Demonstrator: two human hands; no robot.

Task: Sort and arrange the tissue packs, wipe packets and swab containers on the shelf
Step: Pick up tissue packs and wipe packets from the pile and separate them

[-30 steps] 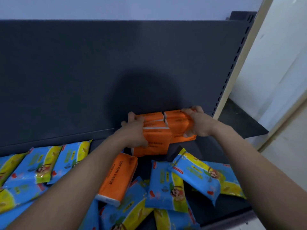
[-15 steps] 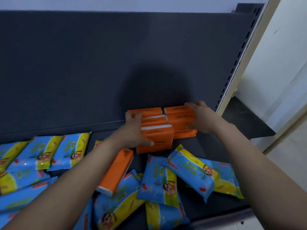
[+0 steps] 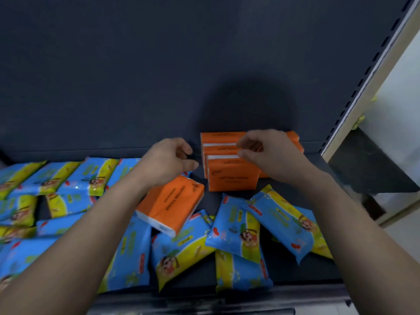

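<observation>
Leftmost, blue-and-yellow wipe packets (image 3: 75, 178) lie scattered across the dark shelf (image 3: 295, 267). Next, the left hand (image 3: 168, 160) hovers loosely curled, empty, above a lone orange tissue pack (image 3: 172, 205) lying askew. Farther right, stacked orange tissue packs (image 3: 229, 176) stand against the far back panel (image 3: 159, 76), the right hand (image 3: 266, 148) half-closed over them, gripping nothing.

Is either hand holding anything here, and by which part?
Nothing is held. The left hand and right hand hover empty, fingers curled, by the orange tissue packs.
</observation>
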